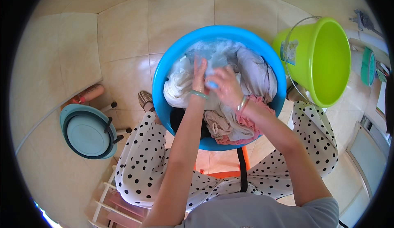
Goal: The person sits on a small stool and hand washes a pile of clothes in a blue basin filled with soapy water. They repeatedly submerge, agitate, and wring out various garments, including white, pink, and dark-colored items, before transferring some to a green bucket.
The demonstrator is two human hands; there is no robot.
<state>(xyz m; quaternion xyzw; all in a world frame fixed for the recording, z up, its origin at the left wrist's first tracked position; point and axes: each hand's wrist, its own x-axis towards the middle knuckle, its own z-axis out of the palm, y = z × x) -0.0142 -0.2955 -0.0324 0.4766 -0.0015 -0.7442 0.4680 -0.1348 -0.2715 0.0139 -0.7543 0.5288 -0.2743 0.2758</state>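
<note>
Beige floor tiles (pixel 123 74) fill much of what my head camera sends me. The round blue tub (pixel 219 29) sits between the wearer's knees, which are covered by white trousers (pixel 141 162) with black dots. To the right, just beside the tub, I see a lime-green bucket (pixel 318 59) tipped so its mouth faces right. Inside the tub is the laundry: a white cloth (pixel 177 86) at the left, a pale lilac cloth (pixel 256 74) at the right, a pink cloth (pixel 259 102) below that, and a black cloth (pixel 176 118) by the near left rim. Sudsy water (pixel 205 46) shows along the far side. Well off to the left I have a grey-blue basin (pixel 88 135).

Both hands are above the laundry, close together. My left hand (pixel 199 78) points its fingers away from the wearer; I cannot tell whether its grip is clamped. The right hand (pixel 225 82) is blurred beside it, a small light-blue piece (pixel 211 84) at its fingers; I cannot tell whether that grip closes on it. A green bangle (pixel 199 93) circles the left wrist, and a silver bangle (pixel 242 104) the right.
</note>
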